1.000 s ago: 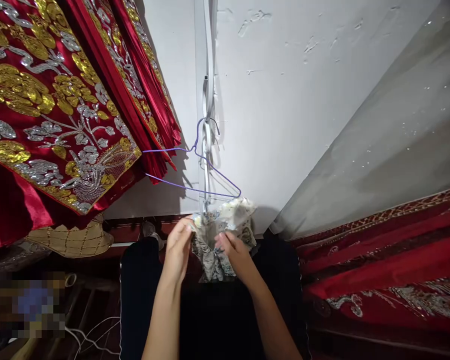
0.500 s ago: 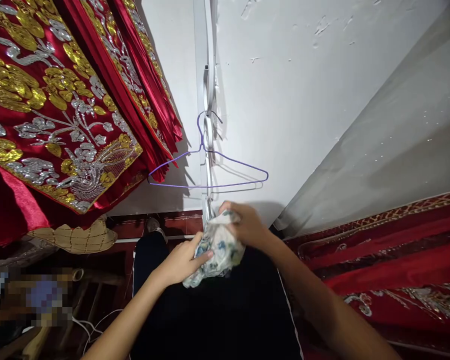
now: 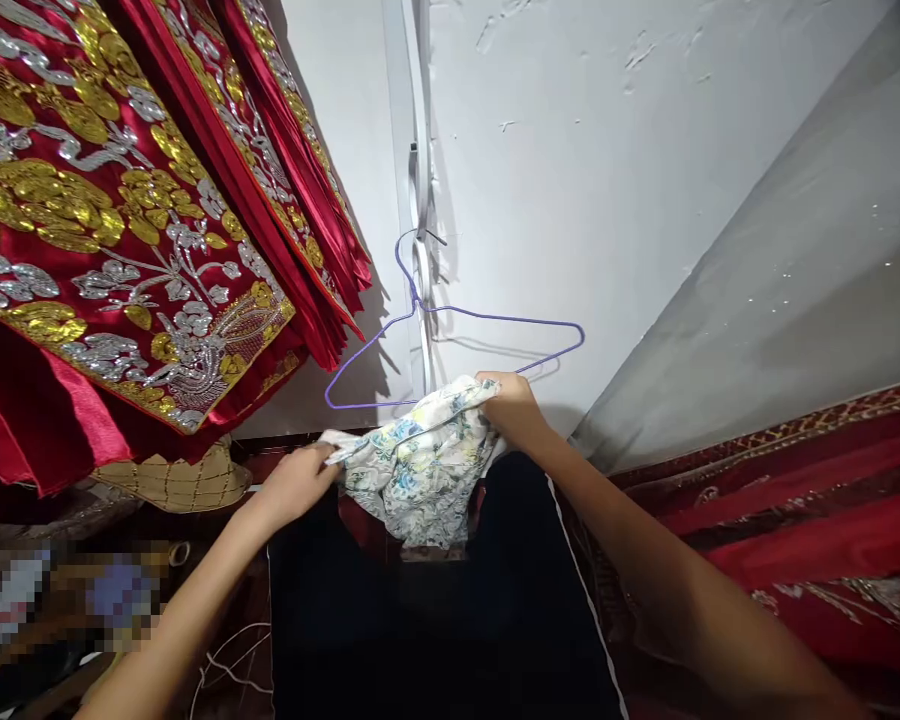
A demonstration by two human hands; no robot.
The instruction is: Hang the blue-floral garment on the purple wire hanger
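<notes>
1. Hands have drawn apart since half a second ago: the left hand [image 3: 300, 482] now sits left of centre, the right hand [image 3: 516, 408] right of centre, and the cloth [image 3: 431, 465], then a bundle, is spread between them.
2. It lies at the centre of the frame, just below the middle, held up in front of the dark trousers [image 3: 420, 640].
3. White at base, it carries blue flowers, yellow patches and grey-green leaf marks. Its top edge is pulled into a slanting band, higher at the right; beneath, the fabric falls in creased gathers, greyer and narrower toward the bottom.
4. Left fingers are pinched together on its left end, which is twisted thin.
5. Right fingers are clamped on its upper right corner; some of their tips are hidden.
6. Above it, the purple hanger [image 3: 510, 318] hangs from the white rail [image 3: 420, 190] in the upper centre. It has turned from nearly level to tilted, left end lower. The cloth hides part of its bottom bar; whether they touch, I cannot tell.
7. At upper left hangs a red garment [image 3: 52, 205] with gold and silver embroidery; a pale veil [image 3: 795, 300] fills the right.
</notes>
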